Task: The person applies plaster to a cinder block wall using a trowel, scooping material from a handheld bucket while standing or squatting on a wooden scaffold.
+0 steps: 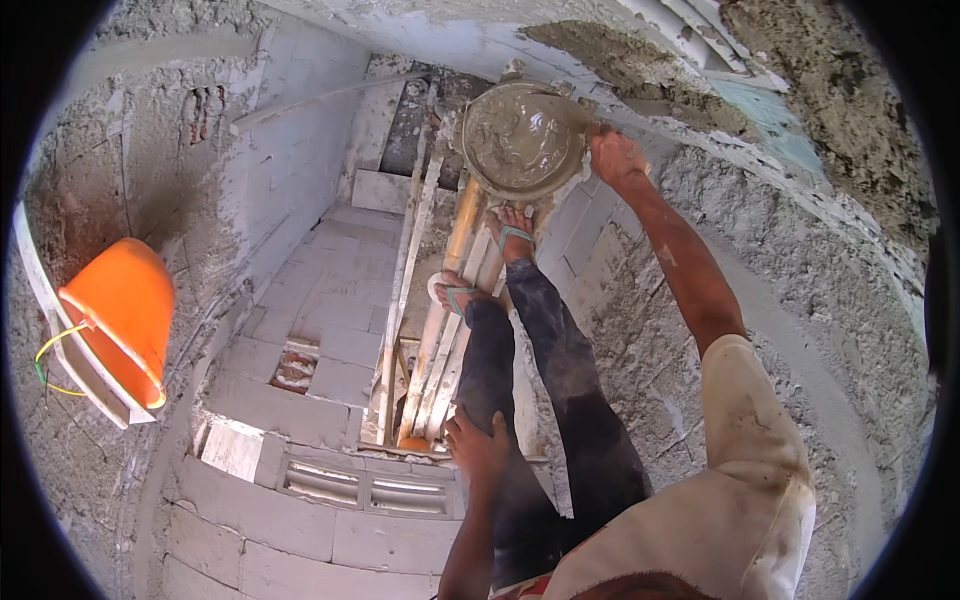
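Observation:
My right hand (618, 158) is closed at the right rim of a round pan (525, 140) of wet grey mortar, apparently on a mortar-smeared tool dipped into it; the tool is too coated to identify clearly. My left hand (477, 445) rests on my left leg, fingers apart. My bare feet in green sandals (515, 230) stand on narrow poles and boards (435, 365) just below the pan.
An orange plastic container (120, 315) hangs on the left beside a white strip (45, 270) and yellow-green cord. Rough plastered walls (670, 290) flank me. Far below are grey blockwork (270, 510) with small openings. A ledge with pipes (690, 35) is above right.

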Demonstrator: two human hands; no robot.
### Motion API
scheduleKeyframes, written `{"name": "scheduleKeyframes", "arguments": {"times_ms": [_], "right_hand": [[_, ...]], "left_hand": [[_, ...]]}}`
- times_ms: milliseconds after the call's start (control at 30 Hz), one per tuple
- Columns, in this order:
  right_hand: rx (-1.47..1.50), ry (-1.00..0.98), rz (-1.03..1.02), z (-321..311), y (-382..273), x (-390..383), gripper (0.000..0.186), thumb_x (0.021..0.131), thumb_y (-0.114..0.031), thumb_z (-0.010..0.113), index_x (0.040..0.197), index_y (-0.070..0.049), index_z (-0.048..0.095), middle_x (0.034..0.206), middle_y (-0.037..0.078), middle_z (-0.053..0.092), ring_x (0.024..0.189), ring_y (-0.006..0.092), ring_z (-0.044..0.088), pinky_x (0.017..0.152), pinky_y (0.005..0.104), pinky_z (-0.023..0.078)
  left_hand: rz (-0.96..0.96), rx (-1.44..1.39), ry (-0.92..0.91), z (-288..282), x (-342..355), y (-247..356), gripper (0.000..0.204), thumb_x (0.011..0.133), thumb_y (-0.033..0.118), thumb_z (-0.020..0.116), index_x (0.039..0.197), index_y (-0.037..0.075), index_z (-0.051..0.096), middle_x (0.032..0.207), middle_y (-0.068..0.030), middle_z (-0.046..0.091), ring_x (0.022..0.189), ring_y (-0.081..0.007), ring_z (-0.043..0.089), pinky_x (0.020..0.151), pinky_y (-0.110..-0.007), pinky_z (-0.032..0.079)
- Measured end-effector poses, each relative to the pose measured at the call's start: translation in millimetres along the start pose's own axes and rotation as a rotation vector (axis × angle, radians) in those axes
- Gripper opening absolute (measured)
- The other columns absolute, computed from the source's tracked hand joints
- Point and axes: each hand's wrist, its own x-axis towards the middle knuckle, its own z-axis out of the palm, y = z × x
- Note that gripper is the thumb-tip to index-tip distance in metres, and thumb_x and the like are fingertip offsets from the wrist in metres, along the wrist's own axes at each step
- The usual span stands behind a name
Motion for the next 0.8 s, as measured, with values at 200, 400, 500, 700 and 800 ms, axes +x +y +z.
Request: {"name": "scheduleKeyframes", "arguments": {"times_ms": [200,400,500,700,800], "right_hand": [[0.133,-0.084,-0.223,67,-44,0,0.031,0.086,-0.016,0.062,0.114,-0.003,0.065,0.085,0.019,0.072,0.078,0.0353,0.073,0.071,0.0464,0.06],[0.638,-0.123,-0.053,73,-41,-31,0.039,0.084,-0.032,0.073,0.111,-0.004,0.068,0.083,0.022,0.071,0.082,0.0406,0.071,0.079,0.0461,0.057],[0.536,-0.035,-0.005,57,-44,-40,0.039,0.087,-0.036,0.071,0.109,-0.004,0.069,0.085,0.023,0.071,0.082,0.0385,0.071,0.076,0.0456,0.057],[0.631,0.22,-0.221,-86,-76,-52,0.034,0.087,-0.038,0.071,0.098,-0.006,0.068,0.073,0.019,0.069,0.068,0.0391,0.068,0.061,0.0467,0.055],[0.594,0.188,-0.235,-188,-86,-77,0.032,0.09,-0.033,0.067,0.099,-0.003,0.066,0.085,0.022,0.07,0.078,0.0407,0.07,0.069,0.0505,0.057]], "left_hand": [[-0.039,0.02,-0.004,5,-2,7,0.076,0.084,0.043,0.07,0.14,0.0,0.044,0.13,-0.0249,0.049,0.122,-0.046,0.049,0.103,-0.055,0.042],[-0.015,0.009,0.0,-6,3,7,0.074,0.084,0.042,0.07,0.139,-0.001,0.045,0.128,-0.0254,0.049,0.122,-0.0457,0.049,0.101,-0.055,0.042],[0.014,-0.011,0.015,-13,3,12,0.074,0.085,0.044,0.07,0.139,-0.001,0.044,0.128,-0.0254,0.049,0.122,-0.0457,0.049,0.101,-0.056,0.042],[0.073,-0.033,-0.011,-10,1,-4,0.079,0.087,0.057,0.062,0.142,0.004,0.043,0.129,-0.0237,0.05,0.122,-0.0443,0.05,0.101,-0.058,0.042],[0.172,-0.126,0.013,21,11,-40,0.08,0.085,0.057,0.065,0.139,0.0,0.046,0.134,-0.029,0.049,0.123,-0.0479,0.05,0.101,-0.058,0.042]]}}
